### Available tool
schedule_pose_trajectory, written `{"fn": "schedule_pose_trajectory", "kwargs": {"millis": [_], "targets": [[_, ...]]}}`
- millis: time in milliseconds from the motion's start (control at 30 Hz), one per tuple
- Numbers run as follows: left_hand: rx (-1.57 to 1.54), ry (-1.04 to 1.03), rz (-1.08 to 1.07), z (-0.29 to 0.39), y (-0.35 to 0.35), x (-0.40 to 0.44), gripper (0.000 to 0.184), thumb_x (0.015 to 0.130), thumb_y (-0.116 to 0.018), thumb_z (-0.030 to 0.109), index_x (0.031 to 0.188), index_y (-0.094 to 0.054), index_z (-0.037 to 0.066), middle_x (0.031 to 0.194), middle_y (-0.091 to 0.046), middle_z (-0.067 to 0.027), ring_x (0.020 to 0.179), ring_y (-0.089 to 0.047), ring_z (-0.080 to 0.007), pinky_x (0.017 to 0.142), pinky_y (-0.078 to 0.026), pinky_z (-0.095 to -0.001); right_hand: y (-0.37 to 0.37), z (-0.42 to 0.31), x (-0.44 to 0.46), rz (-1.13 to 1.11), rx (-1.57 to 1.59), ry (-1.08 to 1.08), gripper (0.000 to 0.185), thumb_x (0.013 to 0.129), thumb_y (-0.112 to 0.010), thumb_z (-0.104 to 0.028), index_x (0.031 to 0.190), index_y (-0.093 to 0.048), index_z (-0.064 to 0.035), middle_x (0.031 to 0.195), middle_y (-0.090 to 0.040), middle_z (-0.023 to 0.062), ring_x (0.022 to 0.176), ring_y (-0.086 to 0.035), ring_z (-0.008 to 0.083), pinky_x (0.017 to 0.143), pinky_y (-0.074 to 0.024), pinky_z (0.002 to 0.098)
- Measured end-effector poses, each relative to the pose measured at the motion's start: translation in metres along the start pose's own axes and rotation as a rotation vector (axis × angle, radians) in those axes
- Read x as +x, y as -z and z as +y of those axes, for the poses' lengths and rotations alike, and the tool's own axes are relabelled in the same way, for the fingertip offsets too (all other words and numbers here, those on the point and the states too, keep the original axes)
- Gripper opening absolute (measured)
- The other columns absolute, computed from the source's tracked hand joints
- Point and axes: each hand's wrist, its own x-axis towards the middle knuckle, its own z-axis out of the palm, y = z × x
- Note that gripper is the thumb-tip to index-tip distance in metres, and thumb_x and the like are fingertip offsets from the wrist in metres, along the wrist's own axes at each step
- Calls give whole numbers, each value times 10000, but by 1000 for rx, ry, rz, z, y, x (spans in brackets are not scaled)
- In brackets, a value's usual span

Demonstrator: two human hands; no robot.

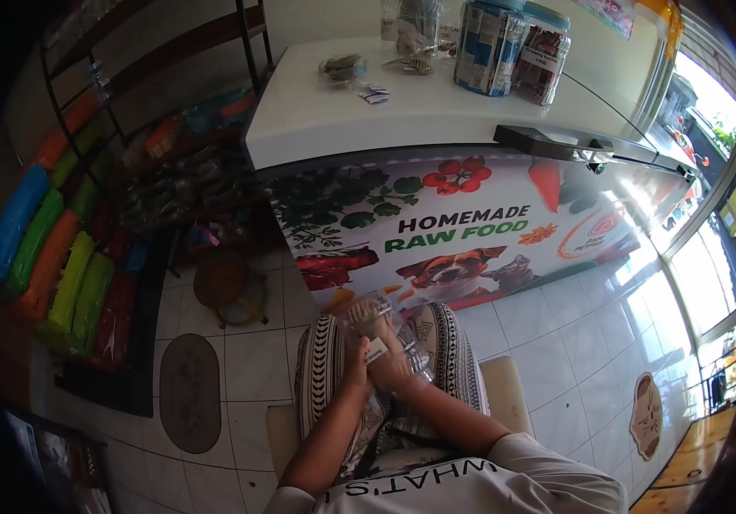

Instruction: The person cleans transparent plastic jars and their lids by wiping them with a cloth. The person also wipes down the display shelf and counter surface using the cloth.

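Observation:
A clear plastic jar [374, 306] with ridged walls lies tilted in my lap, over the patterned trousers. My left hand [357, 364] grips its near left side, the thumb pointing up along it. Close to that thumb is a small white label with print [375, 350]; I cannot tell whether it is stuck to the plastic or held. My right hand [393, 367] is closed at the jar's right side, partly seen through the clear plastic. Whether some of its fingers are inside the jar cannot be made out.
Ahead stands a white chest freezer [316, 128] with a printed front, carrying jars [492, 51] and small packets [375, 94]. At left are a wooden stool [218, 283], bright stacked bags [59, 265] and an oval mat [190, 394]. A cat-shaped mat [646, 415] lies right, by the glass doorway.

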Motion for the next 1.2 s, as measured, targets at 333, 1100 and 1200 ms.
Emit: {"fn": "schedule_pose_trajectory", "kwargs": {"millis": [333,1100,1200], "targets": [[-84,-249,17,29,19,22,603,918,-415,457,1434,-208,225,1345,-438,-168,1150,-508,-331,983,-414,-466,19,4,-42,81,954,-956,521,875,-563,-221,1329,-408,-16,1282,-482,182,1210,-463,300,1020,-348,353],[-389,-50,-13,37,39,39,732,867,-310,614,1320,-411,47,1302,-483,-139,1157,-509,-295,977,-414,-430,35,-25,24,-454,-211,198,465,767,-576,-27,1227,-513,-9,1270,-466,240,1170,-479,394,947,-412,413],[-495,-40,-64,29,31,40,705,873,-355,588,1328,-409,52,1292,-491,-135,1162,-507,-280,985,-410,-417,27,-3,26,-356,-256,162,541,761,-584,-79,1284,-454,-28,1340,-384,278,1201,-426,441,972,-396,433]]}}
